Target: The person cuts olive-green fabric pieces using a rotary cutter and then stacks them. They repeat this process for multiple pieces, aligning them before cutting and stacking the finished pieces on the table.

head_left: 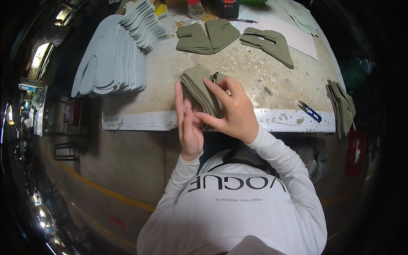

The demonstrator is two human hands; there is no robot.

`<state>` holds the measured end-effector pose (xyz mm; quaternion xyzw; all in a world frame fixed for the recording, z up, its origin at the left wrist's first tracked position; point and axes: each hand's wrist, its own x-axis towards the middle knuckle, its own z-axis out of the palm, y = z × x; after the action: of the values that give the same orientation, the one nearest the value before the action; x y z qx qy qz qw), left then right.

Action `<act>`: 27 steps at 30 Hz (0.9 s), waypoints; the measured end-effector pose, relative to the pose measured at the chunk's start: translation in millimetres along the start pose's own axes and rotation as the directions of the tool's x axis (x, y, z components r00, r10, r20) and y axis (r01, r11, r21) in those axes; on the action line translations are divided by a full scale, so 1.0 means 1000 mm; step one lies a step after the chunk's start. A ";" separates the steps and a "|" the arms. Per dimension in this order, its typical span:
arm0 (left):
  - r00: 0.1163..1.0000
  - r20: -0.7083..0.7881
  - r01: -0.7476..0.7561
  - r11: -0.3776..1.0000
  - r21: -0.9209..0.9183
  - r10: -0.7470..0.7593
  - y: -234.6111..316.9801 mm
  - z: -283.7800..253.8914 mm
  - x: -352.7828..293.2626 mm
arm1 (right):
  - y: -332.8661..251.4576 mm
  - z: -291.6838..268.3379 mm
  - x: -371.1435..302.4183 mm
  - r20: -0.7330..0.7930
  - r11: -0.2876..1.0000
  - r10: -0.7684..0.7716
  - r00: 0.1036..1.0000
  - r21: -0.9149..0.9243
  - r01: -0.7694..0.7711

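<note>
Near the table's front edge I have a stack of olive-green cut pieces [199, 87], their layered edges facing me. My right hand [233, 108] grips the stack from the right, index finger along its top and thumb reaching toward the left palm. My left hand [188, 127] stands on edge at the stack's left side, its fingers stretched straight and the palm turned to the pieces. Behind the hands lie two more olive stacks [194, 40] [222, 36], side by side. A further olive stack [267, 42] with a slot lies to the right of them.
Tall piles of pale grey-blue cut pieces [108, 59] stand at the left. Blue-handled thread snips [310, 111] lie near the front right. Olive pieces [341, 106] hang over the right edge. A clear bottle [195, 9] and a pen [240, 20] are at the back.
</note>
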<state>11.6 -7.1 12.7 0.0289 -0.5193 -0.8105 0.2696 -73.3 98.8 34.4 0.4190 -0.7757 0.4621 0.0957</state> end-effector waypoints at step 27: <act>0.977 -0.209 -0.003 0.987 0.161 0.037 0.085 -0.117 -0.011 | 0.032 -0.076 0.038 0.221 0.560 0.405 0.887 0.708 -0.431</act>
<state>93.7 -125.4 29.6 0.1310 -0.5515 -0.7557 0.3282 -139.2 145.6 76.2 0.2327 -0.5984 0.7381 -0.2075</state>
